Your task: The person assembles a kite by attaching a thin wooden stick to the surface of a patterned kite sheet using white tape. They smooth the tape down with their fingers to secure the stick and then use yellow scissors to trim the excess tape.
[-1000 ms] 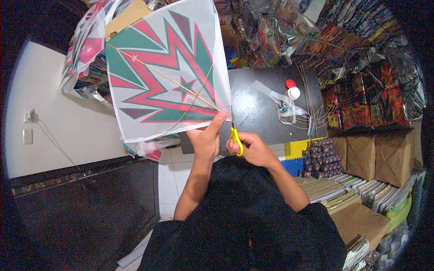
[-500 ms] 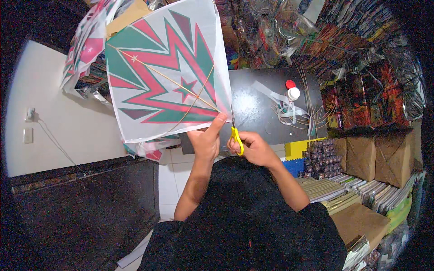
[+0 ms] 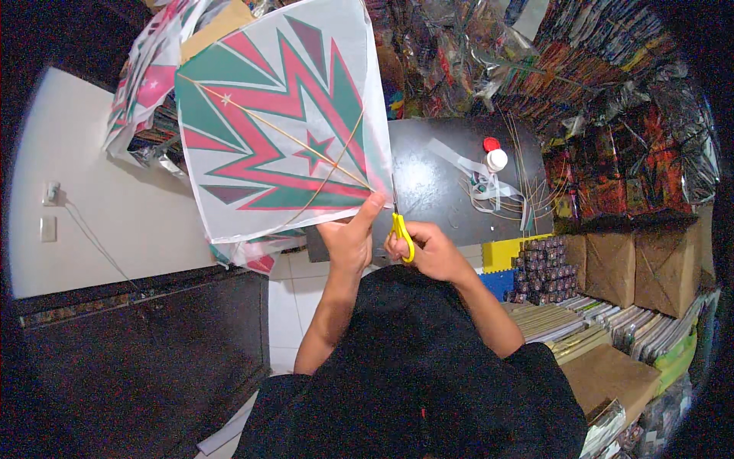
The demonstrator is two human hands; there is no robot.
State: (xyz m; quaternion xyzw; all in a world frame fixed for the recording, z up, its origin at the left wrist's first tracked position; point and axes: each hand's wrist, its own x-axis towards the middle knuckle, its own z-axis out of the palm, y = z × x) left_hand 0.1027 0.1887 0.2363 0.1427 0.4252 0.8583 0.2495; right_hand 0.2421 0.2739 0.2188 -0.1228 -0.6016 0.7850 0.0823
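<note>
My left hand (image 3: 349,237) pinches the lower right corner of a kite (image 3: 260,145), its thumb on top. The kite is thin white sheet printed with red and green zigzags and stars. A thin straight stick runs corner to corner over it, crossed by a bowed one (image 3: 342,153). Closed round the yellow handles of a pair of scissors (image 3: 403,239) is my right hand (image 3: 430,251), just right of that corner. The scissors' blades point up along the kite's right edge; whether they touch the sheet I cannot tell.
Behind the kite stands a dark table (image 3: 428,183). On it lie a white strip (image 3: 459,159), thin sticks (image 3: 527,164), a white bottle (image 3: 496,160) and a red cap (image 3: 491,143). Packed stacks (image 3: 596,46) rise at the back right. Brown paper packages (image 3: 665,264) sit at the right.
The kite has shifted very slightly to the left at its upper left corner. Both hands keep nearly the same place and hold.
</note>
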